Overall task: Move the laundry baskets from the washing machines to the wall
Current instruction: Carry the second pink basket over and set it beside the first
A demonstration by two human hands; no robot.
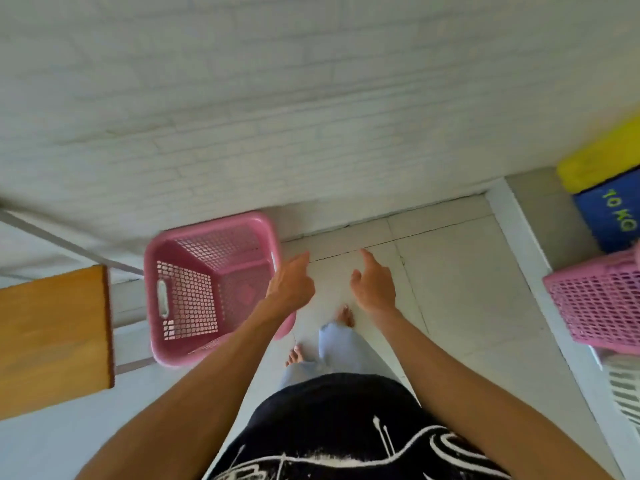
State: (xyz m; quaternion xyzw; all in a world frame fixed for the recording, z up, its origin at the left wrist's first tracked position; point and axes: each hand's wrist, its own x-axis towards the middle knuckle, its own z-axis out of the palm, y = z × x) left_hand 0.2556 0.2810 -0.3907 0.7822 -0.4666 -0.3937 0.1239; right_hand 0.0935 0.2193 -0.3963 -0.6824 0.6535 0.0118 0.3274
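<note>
An empty pink laundry basket [194,289] stands on the tiled floor against the white brick wall [277,116], left of centre. My left hand [292,284] hovers just over its right rim, fingers apart, holding nothing. My right hand [374,280] is open too, further right over bare floor. A second pink laundry basket [599,306] shows at the right edge, raised on a white surface and cut off by the frame.
A wooden tabletop [52,337] juts in at the left beside the first basket. A blue sign with "10 KG" [613,216] and a yellow panel [602,157] sit at the right. My bare feet and jeans are below my hands on pale floor tiles [450,271].
</note>
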